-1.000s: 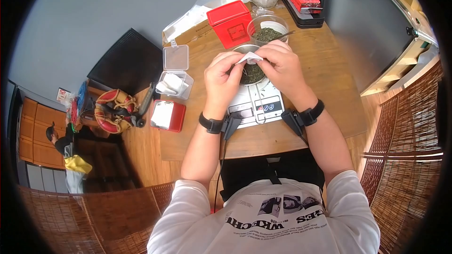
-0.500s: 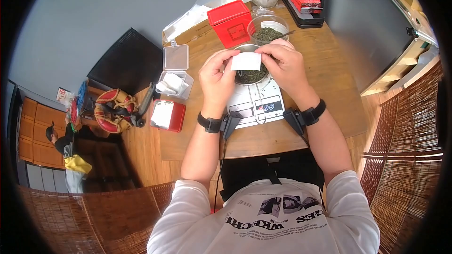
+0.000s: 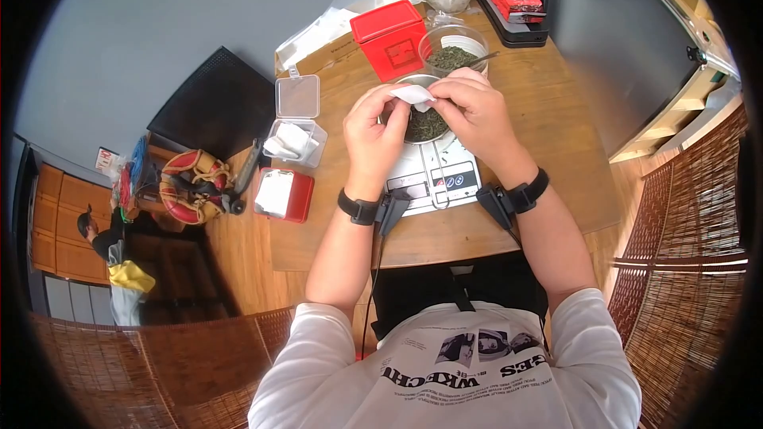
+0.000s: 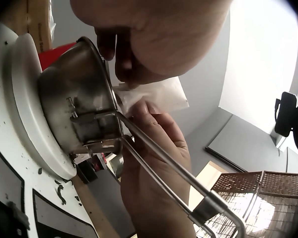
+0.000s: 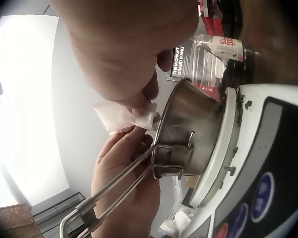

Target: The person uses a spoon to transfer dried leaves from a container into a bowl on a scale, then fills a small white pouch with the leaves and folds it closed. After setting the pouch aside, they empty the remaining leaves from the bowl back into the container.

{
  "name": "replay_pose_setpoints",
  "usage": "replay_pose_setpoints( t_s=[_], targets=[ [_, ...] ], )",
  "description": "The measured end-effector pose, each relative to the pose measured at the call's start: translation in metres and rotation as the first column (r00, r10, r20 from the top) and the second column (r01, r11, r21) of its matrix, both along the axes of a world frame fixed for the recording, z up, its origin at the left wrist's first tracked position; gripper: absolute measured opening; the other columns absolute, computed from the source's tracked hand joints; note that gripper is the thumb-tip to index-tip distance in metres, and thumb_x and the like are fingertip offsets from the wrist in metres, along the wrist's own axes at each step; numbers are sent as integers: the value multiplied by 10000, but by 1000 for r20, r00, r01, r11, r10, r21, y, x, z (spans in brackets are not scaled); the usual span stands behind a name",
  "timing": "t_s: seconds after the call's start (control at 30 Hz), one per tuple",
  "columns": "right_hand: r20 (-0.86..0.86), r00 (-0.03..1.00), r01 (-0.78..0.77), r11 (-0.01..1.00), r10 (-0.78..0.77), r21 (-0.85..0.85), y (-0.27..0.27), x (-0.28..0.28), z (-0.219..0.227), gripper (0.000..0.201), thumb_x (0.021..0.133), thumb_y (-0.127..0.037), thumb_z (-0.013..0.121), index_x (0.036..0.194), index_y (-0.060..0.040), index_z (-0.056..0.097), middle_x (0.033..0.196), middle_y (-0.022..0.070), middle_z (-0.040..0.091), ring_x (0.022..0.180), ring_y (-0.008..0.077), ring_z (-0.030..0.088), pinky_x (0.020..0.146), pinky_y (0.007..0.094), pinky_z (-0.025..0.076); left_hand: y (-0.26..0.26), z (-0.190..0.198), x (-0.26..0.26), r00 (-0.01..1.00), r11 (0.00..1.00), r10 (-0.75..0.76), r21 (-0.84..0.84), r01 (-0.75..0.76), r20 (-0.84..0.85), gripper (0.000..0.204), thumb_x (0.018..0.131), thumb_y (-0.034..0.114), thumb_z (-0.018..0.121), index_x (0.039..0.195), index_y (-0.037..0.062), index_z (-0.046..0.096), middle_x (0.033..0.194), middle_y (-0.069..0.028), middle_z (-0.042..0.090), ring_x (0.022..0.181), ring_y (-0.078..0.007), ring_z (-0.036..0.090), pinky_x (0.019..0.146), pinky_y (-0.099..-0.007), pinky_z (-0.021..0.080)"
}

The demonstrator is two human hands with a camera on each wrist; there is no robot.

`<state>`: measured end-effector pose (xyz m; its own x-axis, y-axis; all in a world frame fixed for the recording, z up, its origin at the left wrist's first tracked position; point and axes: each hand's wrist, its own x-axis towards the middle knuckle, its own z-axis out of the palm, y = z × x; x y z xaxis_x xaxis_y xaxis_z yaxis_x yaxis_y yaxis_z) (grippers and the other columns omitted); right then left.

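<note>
Both hands pinch a small white paper bag [image 3: 413, 94] above a metal cup of dark dried leaves [image 3: 427, 127]. The left hand [image 3: 377, 129] grips its left side, the right hand [image 3: 474, 110] its right side. In the left wrist view the bag [image 4: 161, 95] lies between the fingers, beside the rim of the steel cup [image 4: 79, 96] with its wire handle. In the right wrist view the bag [image 5: 114, 117] is pinched near the cup [image 5: 184, 129]. Under the cup is a white scale [image 3: 417, 191] with loose leaf bits on it.
A glass bowl of leaves [image 3: 451, 56] with a spoon stands behind the cup, a red canister [image 3: 387, 32] beside it. At the left are a clear box of white bags [image 3: 296, 143] and a red tin [image 3: 298, 197]. Another person [image 3: 119, 270] is at far left.
The bag was tilted, then turned flat towards the head camera half a second ago; now it is tilted again, its lower part folded or bunched between the fingers. Both hands have shifted slightly.
</note>
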<state>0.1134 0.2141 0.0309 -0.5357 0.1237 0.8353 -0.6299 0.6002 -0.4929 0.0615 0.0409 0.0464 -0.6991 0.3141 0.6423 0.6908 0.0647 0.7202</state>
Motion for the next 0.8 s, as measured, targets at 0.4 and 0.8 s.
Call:
replay_pose_setpoints(
  t_s=[0.4,0.8],
  targets=[
    [17,1000,12,1000,-11,-21,3,-1,-2,48,839,-35,686,886,-35,689,826,108,664,838,293,628,761,383,497,-1,-2,-5,1000,1000,9,-15,-9,-5,183,883,-29,665,1058,-15,715,932,-31,694,806,-87,584,747,-242,489],
    [45,999,30,999,-29,-31,1,0,0,62,840,-56,704,890,-25,681,838,120,668,850,302,630,749,389,500,-2,1,-2,1000,1000,-11,-27,11,-11,166,876,-34,672,1036,-28,715,979,-64,704,821,-110,603,761,-251,497]
  ],
)
